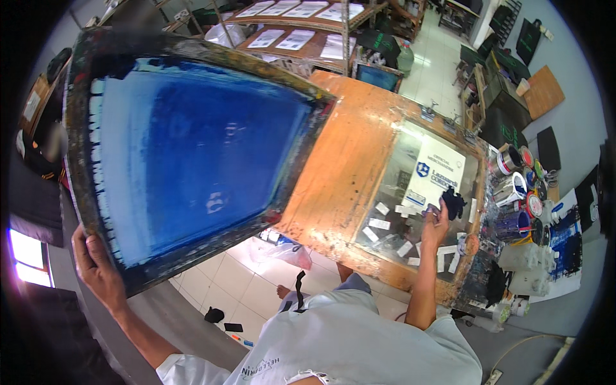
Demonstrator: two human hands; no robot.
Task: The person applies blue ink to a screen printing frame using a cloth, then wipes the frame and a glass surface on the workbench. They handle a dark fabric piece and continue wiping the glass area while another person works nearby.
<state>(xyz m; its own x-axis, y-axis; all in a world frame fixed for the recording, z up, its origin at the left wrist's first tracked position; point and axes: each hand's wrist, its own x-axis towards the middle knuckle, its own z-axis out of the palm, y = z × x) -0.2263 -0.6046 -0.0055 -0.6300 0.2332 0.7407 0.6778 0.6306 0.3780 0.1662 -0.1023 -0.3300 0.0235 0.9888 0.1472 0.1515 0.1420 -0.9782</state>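
- Far left, a bright window [31, 258] shows in the dim side of the room.
- The left hand [99, 266] is closed around the lower left edge of a paint-stained screen frame [77, 144], which stands tilted up at the left of the table; its mesh [192, 151] is smeared blue.
- Below, pale floor tiles [234, 276] show, with a flat black object [233, 327] lying near the person's feet.
- Behind, a rack [347, 38] bears rows of printed sheets [304, 9].
- In the middle is the worn orange-brown wooden tabletop [340, 160], spotted dark along its near edge.
- Set on its right part is a shiny panel [399, 154] with small white strips [379, 223] scattered over the near part.
- A white card with blue print [441, 160] lies on the panel.
- The right hand [436, 224] is at the card's near edge, its fingers bent beside a black rag [454, 203]; I cannot tell whether it grips the rag.
- Metal clamps [430, 111] line the table's far edge.
- Farther right, paint cans [511, 188] crowd together beside a blue-smeared sheet [566, 239], near the grey wall [581, 122].
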